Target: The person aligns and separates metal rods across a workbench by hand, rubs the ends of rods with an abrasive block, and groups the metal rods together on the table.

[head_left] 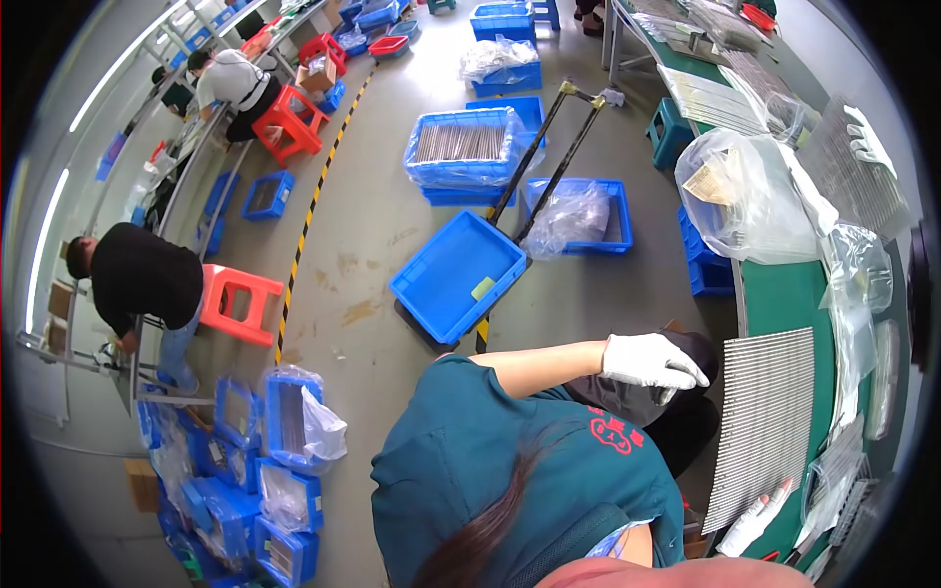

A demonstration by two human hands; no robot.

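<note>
My left hand point(652, 363), in a white glove, hovers by my dark-clothed knees, its fingers loosely bent; I see nothing clearly held in it. A wide grey ribbed panel of thin parallel strips point(763, 421) lies along the near edge of the green worktop point(784, 294). At the panel's lower right end is my right hand point(757, 519), also gloved, with fingertips showing bare. Its fingers are extended beside the panel's edge.
Clear plastic bags point(750, 196) and more ribbed panels point(853, 167) cover the upper worktop. A blue crate point(459, 276) rests on a trolley behind me. Stacked blue crates point(225, 510) stand lower left. A person in black point(147, 274) works near a red stool point(240, 304).
</note>
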